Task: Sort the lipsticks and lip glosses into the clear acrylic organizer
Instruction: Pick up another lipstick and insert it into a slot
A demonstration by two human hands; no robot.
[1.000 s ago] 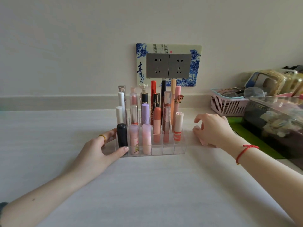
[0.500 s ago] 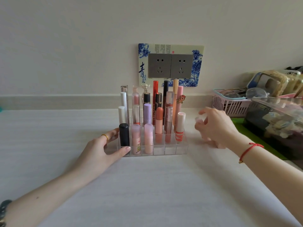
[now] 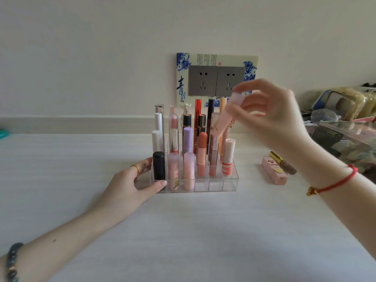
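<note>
The clear acrylic organizer point(image 3: 230, 183) stands mid-table, holding several upright lipsticks and glosses; its front right cells show no tubes. My left hand point(image 3: 132, 186) rests against its left front corner, thumb by the black lipstick point(image 3: 159, 165). My right hand point(image 3: 270, 115) is raised above the organizer's right side, pinching a pale pink lip gloss tube point(image 3: 227, 117) that hangs tilted over the back rows. A pink boxed lipstick point(image 3: 274, 173) and a gold and brown tube point(image 3: 282, 162) lie on the table to the right.
A double wall socket point(image 3: 216, 80) sits behind the organizer. At the far right stand a clear storage box point(image 3: 350, 137) and cluttered containers point(image 3: 345, 102). White tabletop point(image 3: 183, 231) stretches in front.
My right hand rose from the table at the organizer's right, lifting the pale pink gloss up over the organizer. This uncovered two items lying on the table. My left hand stayed put.
</note>
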